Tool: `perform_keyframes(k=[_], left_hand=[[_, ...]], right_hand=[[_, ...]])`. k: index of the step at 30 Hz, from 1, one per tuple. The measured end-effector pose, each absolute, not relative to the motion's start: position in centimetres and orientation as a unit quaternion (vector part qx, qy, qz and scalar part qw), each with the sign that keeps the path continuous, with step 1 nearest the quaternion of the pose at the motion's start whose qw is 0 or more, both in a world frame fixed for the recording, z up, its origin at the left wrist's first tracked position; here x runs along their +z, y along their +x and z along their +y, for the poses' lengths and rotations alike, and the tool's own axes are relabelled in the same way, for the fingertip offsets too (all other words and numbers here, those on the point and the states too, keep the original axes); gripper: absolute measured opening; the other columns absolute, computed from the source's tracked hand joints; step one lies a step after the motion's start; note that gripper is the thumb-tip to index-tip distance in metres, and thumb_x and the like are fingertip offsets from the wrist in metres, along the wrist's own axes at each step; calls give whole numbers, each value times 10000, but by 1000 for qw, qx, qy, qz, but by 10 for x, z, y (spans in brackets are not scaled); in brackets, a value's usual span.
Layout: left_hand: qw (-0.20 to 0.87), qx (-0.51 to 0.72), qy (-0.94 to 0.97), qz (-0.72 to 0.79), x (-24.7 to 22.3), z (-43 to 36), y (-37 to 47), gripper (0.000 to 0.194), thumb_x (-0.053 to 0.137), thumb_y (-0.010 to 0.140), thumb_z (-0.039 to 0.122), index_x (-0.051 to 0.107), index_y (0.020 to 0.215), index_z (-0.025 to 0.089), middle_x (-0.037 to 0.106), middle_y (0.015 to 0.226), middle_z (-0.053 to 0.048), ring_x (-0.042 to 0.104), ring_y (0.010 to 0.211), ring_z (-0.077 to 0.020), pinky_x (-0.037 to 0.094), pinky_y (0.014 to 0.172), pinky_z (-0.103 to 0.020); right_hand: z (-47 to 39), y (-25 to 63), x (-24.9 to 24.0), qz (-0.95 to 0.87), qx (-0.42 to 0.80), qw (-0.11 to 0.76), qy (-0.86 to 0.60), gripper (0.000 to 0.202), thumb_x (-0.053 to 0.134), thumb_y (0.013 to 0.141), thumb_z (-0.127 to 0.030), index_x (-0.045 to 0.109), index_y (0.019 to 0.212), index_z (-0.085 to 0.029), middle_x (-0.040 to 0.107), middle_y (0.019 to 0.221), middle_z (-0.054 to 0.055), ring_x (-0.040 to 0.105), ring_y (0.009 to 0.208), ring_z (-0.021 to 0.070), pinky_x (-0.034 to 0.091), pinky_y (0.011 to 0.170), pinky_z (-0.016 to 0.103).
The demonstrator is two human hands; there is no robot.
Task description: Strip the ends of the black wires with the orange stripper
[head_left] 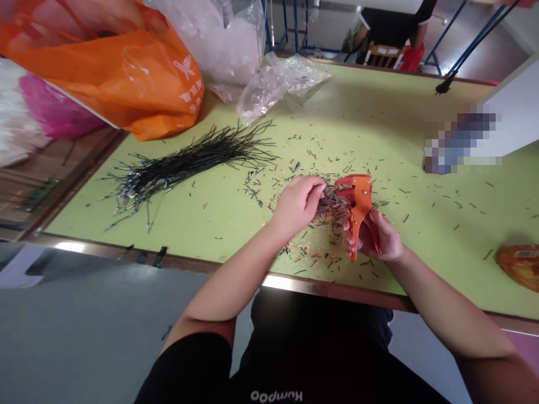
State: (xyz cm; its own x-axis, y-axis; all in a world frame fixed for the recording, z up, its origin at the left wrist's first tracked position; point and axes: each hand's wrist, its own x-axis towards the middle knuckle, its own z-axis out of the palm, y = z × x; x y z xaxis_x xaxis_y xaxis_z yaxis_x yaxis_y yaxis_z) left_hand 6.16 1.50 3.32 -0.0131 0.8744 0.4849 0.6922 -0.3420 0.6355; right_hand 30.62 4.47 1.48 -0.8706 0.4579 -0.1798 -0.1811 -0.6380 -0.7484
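The orange-and-red plier-like metal hand tool [361, 207] stands in the right hand [385, 238], above the near part of the pale green bench [404, 129]; that hand's grip is wrapped round its handles, head uppermost. It looks rigid and moderately weighty, best held low on the handles, away from the pivots and the mouth. The left hand [298, 203] is beside its head, thumb and fingertips drawn together; I cannot tell how tightly that grip closes or whether it has hold of a wire. The long bundle of thin black wires with blue-and-silver tips [181, 165] lies to the left, likely light and springy, prone to tangling, so single strands are probably best taken near one end. Beneath the hands, the loose heap of dark and coppery clippings [330, 207] seems ready to scatter at a brush. The brown bench edge [370, 294] runs close under both forearms, the glossy orange plastic bag [138, 84] and the crinkled clear plastic bags [278, 90] crowd the far left, and more open room lies to the right, short of the amber rounded object [520, 264]
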Motion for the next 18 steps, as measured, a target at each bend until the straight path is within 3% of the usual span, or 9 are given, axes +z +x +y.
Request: perform_keyframes(k=[5, 9, 18], left_hand=[[78, 415, 701, 574, 31, 15, 63, 217, 467, 1095, 263, 677, 1081, 211, 771, 972, -72, 704, 952, -225, 572, 866, -373], [44, 394, 720, 570, 30, 14, 64, 239, 466, 1087, 259, 697, 1086, 201, 781, 1011, -94, 710, 962, -237, 574, 868, -383], [10, 400, 730, 554, 30, 14, 63, 307, 444, 1113, 304, 731, 1051, 213, 788, 918, -74, 712, 923, -233, 574, 876, -392]], right_hand=[[40, 304, 14, -393, 888, 167, -170, 664, 675, 868, -813, 734, 1048, -176, 700, 819, 55, 656, 650, 184, 602, 636, 341], [38, 304, 14, -408, 884, 150, -173, 667, 676, 846, -835, 721, 1046, -201, 724, 895, 80, 717, 770, 234, 627, 723, 391], [40, 305, 14, -394, 883, 179, -180, 810, 662, 788, -915, 706, 1136, -186, 745, 974, 103, 752, 862, 247, 638, 818, 414]])
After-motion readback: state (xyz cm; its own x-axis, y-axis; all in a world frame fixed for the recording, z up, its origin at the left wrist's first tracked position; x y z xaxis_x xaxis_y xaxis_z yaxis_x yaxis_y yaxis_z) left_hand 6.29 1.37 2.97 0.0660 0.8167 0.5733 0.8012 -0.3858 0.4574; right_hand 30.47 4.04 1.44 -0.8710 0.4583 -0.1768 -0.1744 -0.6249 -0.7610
